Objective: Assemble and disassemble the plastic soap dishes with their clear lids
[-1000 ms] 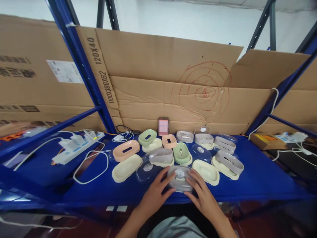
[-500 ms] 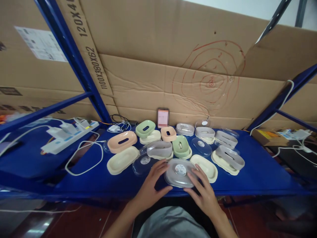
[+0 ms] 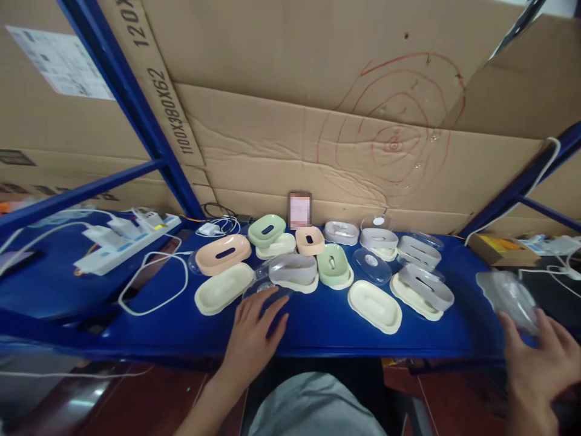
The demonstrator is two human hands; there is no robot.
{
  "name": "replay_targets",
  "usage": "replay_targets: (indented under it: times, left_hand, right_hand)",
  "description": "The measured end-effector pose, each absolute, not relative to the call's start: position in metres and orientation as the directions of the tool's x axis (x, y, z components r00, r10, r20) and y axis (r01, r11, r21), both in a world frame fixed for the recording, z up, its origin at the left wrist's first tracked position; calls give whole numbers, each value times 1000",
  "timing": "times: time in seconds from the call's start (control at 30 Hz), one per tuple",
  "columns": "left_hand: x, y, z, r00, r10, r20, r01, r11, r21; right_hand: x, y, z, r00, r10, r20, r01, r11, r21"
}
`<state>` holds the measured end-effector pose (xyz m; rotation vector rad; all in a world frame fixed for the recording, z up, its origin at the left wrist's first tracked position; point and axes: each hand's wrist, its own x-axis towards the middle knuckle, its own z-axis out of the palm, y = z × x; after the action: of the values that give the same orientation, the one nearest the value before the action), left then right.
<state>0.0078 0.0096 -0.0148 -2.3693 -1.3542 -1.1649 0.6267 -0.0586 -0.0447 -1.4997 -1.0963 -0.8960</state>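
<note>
My right hand (image 3: 542, 351), far to the right beyond the table's edge, grips a grey soap box (image 3: 508, 297) with a clear lid, tilted and slightly blurred. My left hand (image 3: 256, 324) is over the front of the table with its fingers spread, and holds nothing I can see. Its fingertips cover part of a clear lid (image 3: 266, 289); whether they touch it I cannot tell. Just behind are a grey soap tray (image 3: 293, 269) on a cream base and a green soap tray (image 3: 330, 261). A cream base (image 3: 374, 306) lies to the right of the middle.
Peach trays (image 3: 213, 257), grey trays (image 3: 420, 251) and a loose clear lid (image 3: 372, 266) are spread over the blue table (image 3: 313, 333). A power strip (image 3: 122, 245) with white cables lies left. Cardboard (image 3: 272, 133) stands behind, and a small box (image 3: 503, 251) sits right.
My right hand has carried the lidded grey soap box from the front middle off to the far right. My left hand has let go of it and shifted left, over the clear lid.
</note>
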Motion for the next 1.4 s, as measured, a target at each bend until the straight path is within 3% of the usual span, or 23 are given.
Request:
replay_targets:
  times: [0.1, 0.2, 0.27, 0.33, 0.4, 0.5, 0.53, 0.7, 0.87, 1.0, 1.17, 1.27, 1.4]
  left_hand:
    - [-11, 8, -22, 257, 697, 669, 874, -463, 146]
    - [-27, 4, -33, 251, 725, 642, 872, -458, 175]
    - [-33, 3, -37, 235, 733, 639, 857, -466, 219]
    - [-34, 4, -38, 213, 728, 652, 857, -459, 232]
    - [-28, 4, -35, 195, 703, 683, 873, -442, 206]
    - [-5, 1, -28, 240, 646, 725, 843, -509, 174]
    - [5, -1, -27, 283, 633, 721, 806, -564, 178]
    - [48, -7, -30, 465, 621, 631, 674, -711, 203]
    - [51, -6, -35, 495, 645, 583, 696, -696, 179]
    - [46, -6, -36, 504, 651, 567, 683, -703, 200]
    - [47, -9, -40, 472, 677, 565, 674, -690, 263]
    - [43, -11, -41, 405, 711, 575, 624, -675, 394]
    - [34, -13, -40, 343, 745, 572, 487, -662, 570]
  right_hand:
    - [634, -50, -66, 349, 280, 894, 930, -220, -294]
    - [625, -41, -70, 320, 416, 851, 947, -169, -273]
    - [604, -38, -63, 290, 390, 874, 957, -136, -257]
    - [565, -40, -50, 278, 291, 915, 960, -117, -255]
    - [509, -43, -37, 266, 288, 920, 963, -47, -264]
    - [417, -40, -21, -61, 624, 779, 952, 270, -142]
    - [392, -36, -17, -130, 687, 715, 944, 305, -122]
    - [321, 11, -4, -229, 768, 598, 929, 356, -102]
    - [296, 65, -3, -149, 922, 357, 968, 210, -138]
    - [303, 84, -3, -42, 949, 313, 954, 131, -270]
    - [328, 64, 9, 107, 887, 448, 831, 167, -530]
    - [332, 21, 11, 92, 867, 489, 809, 221, -545]
    - [322, -46, -6, -92, 874, 477, 804, 348, -482]
